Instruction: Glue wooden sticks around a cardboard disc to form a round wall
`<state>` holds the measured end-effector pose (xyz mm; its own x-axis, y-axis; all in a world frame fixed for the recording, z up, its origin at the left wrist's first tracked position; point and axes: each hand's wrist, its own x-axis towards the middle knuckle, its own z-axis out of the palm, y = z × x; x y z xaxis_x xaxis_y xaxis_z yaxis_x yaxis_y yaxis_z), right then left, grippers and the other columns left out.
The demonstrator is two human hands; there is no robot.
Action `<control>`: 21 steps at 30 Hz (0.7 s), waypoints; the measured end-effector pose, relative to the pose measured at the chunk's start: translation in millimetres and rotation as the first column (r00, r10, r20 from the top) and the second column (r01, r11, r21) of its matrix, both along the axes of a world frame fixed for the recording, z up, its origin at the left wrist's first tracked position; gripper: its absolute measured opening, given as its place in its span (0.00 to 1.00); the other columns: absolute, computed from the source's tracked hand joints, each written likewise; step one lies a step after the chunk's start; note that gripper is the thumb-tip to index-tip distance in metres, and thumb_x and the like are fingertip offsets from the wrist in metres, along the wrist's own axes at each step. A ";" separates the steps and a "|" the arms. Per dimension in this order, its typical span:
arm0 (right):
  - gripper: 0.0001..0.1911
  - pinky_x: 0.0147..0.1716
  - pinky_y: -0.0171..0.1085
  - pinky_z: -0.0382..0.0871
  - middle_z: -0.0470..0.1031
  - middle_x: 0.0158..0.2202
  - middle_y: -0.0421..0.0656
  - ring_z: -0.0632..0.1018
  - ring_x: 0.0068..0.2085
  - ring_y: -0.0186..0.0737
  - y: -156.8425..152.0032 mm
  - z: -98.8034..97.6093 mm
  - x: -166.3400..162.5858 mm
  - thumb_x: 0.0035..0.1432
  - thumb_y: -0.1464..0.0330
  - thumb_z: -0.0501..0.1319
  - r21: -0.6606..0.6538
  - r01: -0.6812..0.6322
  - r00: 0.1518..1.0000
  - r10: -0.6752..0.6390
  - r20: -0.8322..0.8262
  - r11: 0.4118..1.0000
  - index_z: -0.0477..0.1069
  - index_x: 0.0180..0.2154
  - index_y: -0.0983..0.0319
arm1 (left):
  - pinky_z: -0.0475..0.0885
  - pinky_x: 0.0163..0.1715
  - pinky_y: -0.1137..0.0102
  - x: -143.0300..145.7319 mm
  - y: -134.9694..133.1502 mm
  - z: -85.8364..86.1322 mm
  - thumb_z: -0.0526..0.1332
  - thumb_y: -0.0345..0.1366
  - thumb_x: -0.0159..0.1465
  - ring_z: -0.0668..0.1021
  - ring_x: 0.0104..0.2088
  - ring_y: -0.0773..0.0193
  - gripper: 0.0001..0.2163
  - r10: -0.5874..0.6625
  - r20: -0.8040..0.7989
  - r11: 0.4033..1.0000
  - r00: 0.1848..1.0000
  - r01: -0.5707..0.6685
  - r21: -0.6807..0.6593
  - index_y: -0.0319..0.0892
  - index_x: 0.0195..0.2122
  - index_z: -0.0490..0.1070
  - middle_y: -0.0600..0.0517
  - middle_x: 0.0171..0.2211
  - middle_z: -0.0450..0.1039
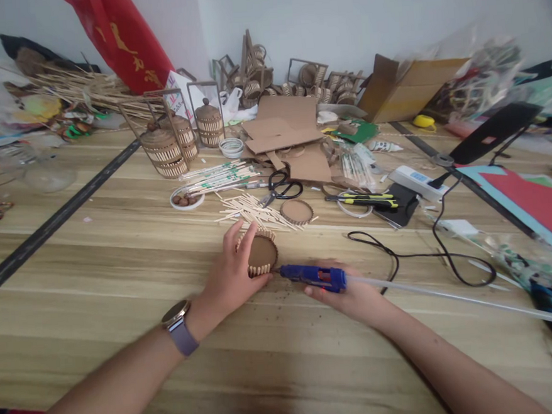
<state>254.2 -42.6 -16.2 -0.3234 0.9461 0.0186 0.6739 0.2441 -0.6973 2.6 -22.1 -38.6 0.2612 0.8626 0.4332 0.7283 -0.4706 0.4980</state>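
A blue hot glue gun [313,277] is in my right hand [341,294], a long clear glue stick trailing from its back end. Its nozzle touches or nearly touches the rim of a round cardboard tray [263,251] edged with short wooden sticks. My left hand [235,263] grips that tray from the left side, thumb at the near edge and fingers over the far side. Just beyond lie a loose pile of short wooden sticks [252,210] and a second round cardboard piece [297,211] with a dark rim.
Black scissors [284,186], a yellow-black utility knife [367,199] and a white ring dish of brown beads [187,199] lie past the sticks. Finished lidded baskets [163,152] stand at back left. Cardboard sheets [284,131] fill the middle. A black cord [416,256] loops at right.
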 end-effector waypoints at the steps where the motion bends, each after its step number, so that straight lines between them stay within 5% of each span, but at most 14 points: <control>1: 0.17 0.47 0.44 0.74 0.81 0.40 0.46 0.80 0.45 0.49 -0.1 0.0 -0.3 0.54 0.52 0.64 0.001 -0.002 1.000 0.002 -0.001 1.000 0.77 0.37 0.59 | 0.64 0.61 0.42 0.0 0.1 -0.1 0.73 0.34 0.51 0.57 0.67 0.37 0.51 0.000 0.001 1.000 1.000 0.000 -0.003 0.52 0.69 0.40 0.39 0.66 0.48; 21: 0.13 0.45 0.43 0.75 0.81 0.38 0.46 0.80 0.44 0.48 -0.4 2.1 -2.8 0.56 0.55 0.64 0.038 -0.048 0.996 0.045 0.071 0.998 0.77 0.34 0.58 | 0.64 0.61 0.43 0.0 -0.2 -0.9 0.73 0.34 0.53 0.58 0.67 0.39 0.50 -0.016 -0.005 1.000 1.000 0.016 0.010 0.52 0.69 0.39 0.38 0.65 0.49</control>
